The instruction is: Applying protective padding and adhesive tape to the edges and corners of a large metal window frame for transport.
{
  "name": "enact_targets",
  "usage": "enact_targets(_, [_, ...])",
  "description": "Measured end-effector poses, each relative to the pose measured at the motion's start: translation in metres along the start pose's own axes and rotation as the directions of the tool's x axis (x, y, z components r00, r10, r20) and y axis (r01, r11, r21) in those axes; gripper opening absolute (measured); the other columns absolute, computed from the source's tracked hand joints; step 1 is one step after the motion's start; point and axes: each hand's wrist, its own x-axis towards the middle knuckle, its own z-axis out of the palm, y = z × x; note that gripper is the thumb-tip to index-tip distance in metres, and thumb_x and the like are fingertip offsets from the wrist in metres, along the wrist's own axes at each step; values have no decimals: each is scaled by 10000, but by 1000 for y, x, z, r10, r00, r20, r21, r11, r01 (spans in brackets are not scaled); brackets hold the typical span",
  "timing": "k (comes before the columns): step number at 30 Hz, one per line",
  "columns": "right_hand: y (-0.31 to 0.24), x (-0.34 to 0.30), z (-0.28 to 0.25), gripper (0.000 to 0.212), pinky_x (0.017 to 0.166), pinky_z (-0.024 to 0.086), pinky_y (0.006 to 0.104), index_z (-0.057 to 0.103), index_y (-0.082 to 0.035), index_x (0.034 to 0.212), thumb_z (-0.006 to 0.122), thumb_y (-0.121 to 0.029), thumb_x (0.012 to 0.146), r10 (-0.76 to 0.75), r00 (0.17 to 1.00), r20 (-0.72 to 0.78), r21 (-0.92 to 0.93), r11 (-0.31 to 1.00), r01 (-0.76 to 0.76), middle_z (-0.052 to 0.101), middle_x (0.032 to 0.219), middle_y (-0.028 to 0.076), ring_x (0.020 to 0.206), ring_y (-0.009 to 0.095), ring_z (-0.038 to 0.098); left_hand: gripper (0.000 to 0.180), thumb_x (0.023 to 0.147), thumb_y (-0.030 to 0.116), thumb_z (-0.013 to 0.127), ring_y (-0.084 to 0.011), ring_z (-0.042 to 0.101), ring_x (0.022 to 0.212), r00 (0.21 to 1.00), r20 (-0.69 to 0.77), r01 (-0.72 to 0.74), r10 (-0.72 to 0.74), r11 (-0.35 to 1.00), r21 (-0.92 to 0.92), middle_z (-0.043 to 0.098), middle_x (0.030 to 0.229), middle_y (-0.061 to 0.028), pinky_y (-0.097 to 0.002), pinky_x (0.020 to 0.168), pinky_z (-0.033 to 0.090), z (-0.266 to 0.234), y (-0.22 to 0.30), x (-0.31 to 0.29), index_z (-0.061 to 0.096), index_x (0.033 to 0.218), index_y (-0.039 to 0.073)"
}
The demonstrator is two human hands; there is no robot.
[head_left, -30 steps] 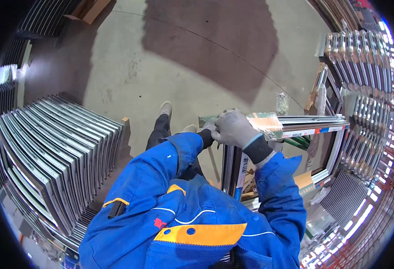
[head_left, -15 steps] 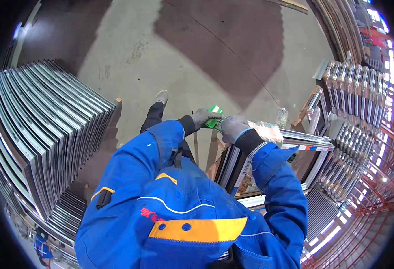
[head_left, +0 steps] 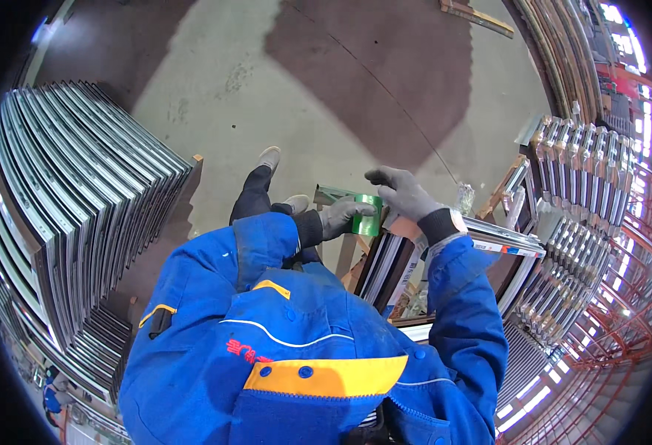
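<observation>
My left hand [head_left: 338, 217], in a grey glove, is closed around a roll of green tape [head_left: 368, 221]. A greenish flap [head_left: 329, 193], which looks like a loose length of tape, sticks out to the left beyond the fingers. Just right of the roll, my gloved right hand [head_left: 409, 196] is open, its thumb and forefinger apart and nothing visible between them. Below that hand are a pinkish sheet [head_left: 404, 227] and the corner of a dark and silver window frame [head_left: 382, 268]. My right wrist and sleeve cover part of the frame.
At left stands a long row of metal-edged frames [head_left: 92, 170]. Wrapped profile bundles [head_left: 585, 167] are stacked at right, beside a wooden support [head_left: 505, 185]. A wooden beam [head_left: 477, 18] lies on the floor ahead. Another person [head_left: 53, 399] is far off at lower left.
My hands have moved apart. The right has lifted away with its fingers spread, while the left has come slightly nearer with the tape roll, now turned so its side shows.
</observation>
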Motion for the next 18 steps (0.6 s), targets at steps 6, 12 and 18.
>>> enact_targets(6, [-76, -55, 8, 805, 1005, 514, 480, 536, -28, 1433, 836, -313, 742, -381, 924, 37, -225, 898, 379, 629, 1296, 249, 1183, 407, 624, 284, 1005, 198, 595, -166, 657, 1045, 990, 10, -140, 140, 975, 172, 661, 1167, -80, -335, 930, 554, -33, -15, 2, 633, 1245, 53])
enact_targets(12, [-43, -84, 29, 892, 907, 548, 498, 522, -22, 1377, 886, -241, 594, -396, 858, -328, -307, 903, 299, 618, 1161, 238, 1075, 430, 625, 386, 1048, 360, 559, -161, 655, 1137, 998, 59, 5, -5, 1000, -13, 685, 1261, -54, -373, 978, 543, 26, -8, -3, 614, 1319, 92])
enact_targets(18, [-32, -86, 30, 982, 923, 526, 471, 457, 15, 1416, 897, -232, 574, -498, 708, -501, -230, 865, 446, 592, 1150, 217, 1054, 392, 611, 433, 1008, 282, 649, -151, 600, 1162, 950, 91, -278, 298, 677, 681, 656, 1310, -74, -373, 1015, 508, 6, -39, 4, 558, 1393, 104])
